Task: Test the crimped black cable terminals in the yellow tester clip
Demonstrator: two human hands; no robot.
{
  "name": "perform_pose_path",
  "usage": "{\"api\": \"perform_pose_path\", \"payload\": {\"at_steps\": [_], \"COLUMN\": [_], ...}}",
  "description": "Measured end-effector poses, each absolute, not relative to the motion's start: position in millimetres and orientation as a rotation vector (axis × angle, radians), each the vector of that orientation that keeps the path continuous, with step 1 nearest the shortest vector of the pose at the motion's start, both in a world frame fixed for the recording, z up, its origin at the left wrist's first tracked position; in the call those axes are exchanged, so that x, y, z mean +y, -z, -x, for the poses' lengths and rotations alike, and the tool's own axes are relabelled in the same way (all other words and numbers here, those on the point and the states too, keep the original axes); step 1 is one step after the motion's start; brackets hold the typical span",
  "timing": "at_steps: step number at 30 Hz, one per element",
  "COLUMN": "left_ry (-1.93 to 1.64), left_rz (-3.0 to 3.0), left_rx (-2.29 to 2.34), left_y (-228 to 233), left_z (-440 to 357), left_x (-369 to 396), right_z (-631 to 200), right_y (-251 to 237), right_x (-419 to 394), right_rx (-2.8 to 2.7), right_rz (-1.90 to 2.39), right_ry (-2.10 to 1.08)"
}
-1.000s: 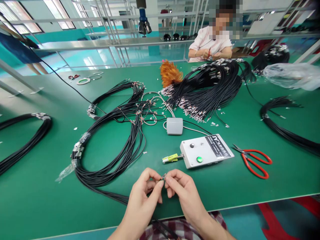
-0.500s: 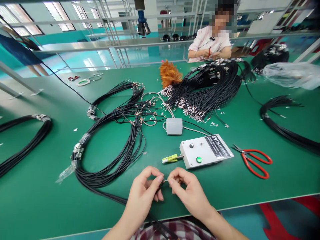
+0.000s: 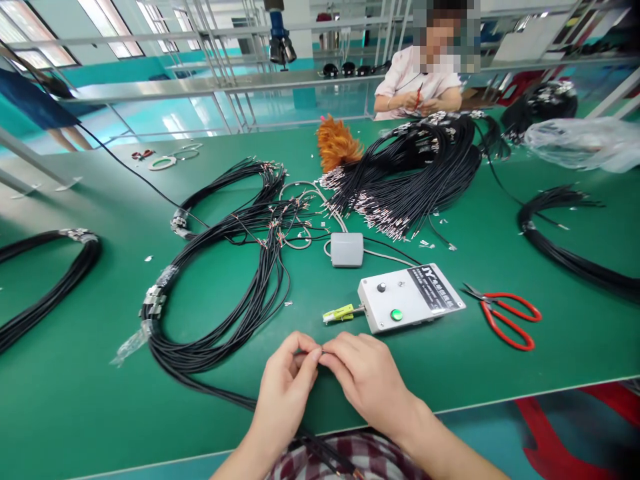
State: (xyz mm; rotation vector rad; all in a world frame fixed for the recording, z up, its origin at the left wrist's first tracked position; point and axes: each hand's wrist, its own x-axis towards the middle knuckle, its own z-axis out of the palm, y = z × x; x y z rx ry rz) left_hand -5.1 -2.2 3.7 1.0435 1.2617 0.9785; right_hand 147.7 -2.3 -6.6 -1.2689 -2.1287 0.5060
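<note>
My left hand and my right hand meet fingertip to fingertip just above the green table, near its front edge. Between thumb and forefinger of both hands I pinch the thin end of a black cable, which runs from under my left hand off to the left. Its tip is mostly hidden by my fingers. The cable joins a large looped bundle of black cables to the left. A white tester box with a green button and a yellow-green clip lies just beyond my right hand.
Red-handled scissors lie right of the box, a grey pedal-like switch behind it. More cable bundles lie at far left, far right and centre back. A person in a pink top works across the table beside an orange duster.
My hands have closed together, so the small gap between the fingertips is gone. The view has tilted slightly and everything sits a little higher in frame.
</note>
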Motion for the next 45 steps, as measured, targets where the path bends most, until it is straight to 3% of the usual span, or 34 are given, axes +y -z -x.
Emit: {"api": "perform_pose_path", "payload": {"at_steps": [7, 21, 45], "left_ry": [-0.921, -0.987, -1.048], "left_rz": [-0.932, -1.184, -1.451], "left_rx": [1.197, 1.386, 1.568], "left_y": [0, 7, 21], "left_z": [9, 12, -8], "left_x": [1, 25, 39], "right_z": [-157, -174, -174], "right_y": [17, 0, -14], "right_x": [7, 39, 60], "right_rx": [-2.246, -2.466, -2.682], "right_rz": [1.065, 1.435, 1.446], "right_ry": [-0.252, 0.295, 0.173]}}
